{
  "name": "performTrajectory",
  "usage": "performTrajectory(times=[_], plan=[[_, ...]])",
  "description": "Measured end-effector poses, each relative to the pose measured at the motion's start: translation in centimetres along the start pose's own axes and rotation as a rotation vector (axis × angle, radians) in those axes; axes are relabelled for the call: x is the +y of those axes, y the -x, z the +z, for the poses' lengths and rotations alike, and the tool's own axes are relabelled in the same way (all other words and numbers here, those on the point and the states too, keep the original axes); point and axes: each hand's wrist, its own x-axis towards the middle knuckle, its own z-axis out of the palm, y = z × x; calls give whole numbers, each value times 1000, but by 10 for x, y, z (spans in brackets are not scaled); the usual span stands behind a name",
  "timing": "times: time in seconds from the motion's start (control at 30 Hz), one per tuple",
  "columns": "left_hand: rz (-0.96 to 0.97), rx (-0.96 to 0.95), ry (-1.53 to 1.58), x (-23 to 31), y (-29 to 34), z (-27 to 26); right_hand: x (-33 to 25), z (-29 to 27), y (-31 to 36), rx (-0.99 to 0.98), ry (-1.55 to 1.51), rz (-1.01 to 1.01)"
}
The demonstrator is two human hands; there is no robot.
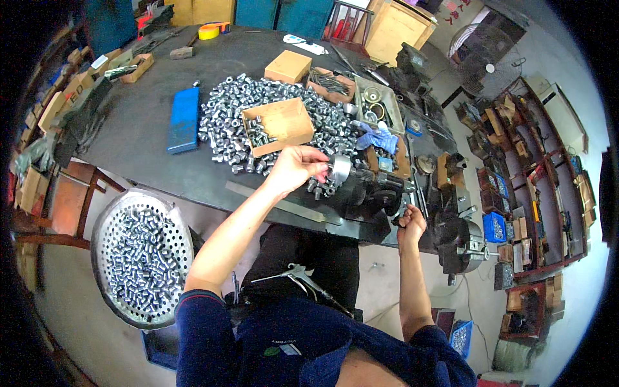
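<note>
Head view: silver cylinder (341,169) faces left hand (298,169), long axis running sideways.

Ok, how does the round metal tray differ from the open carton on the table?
The tray is round, silvery and perforated; the carton is rectangular and brown. The tray is off the table's near edge; the carton sits amid the heap of parts on top. The tray holds far more than the carton. Both contain small, shiny metal pieces.
</note>
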Motion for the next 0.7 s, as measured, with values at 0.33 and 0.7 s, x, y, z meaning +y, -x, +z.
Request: performTrajectory(times=[0.33,0.7], plan=[[2,76,-352,0,2,10,-76,39,-13,-265,54,-104],[330,255,-1068,-3,2,24,35,12,-118,-35,270,-414]])
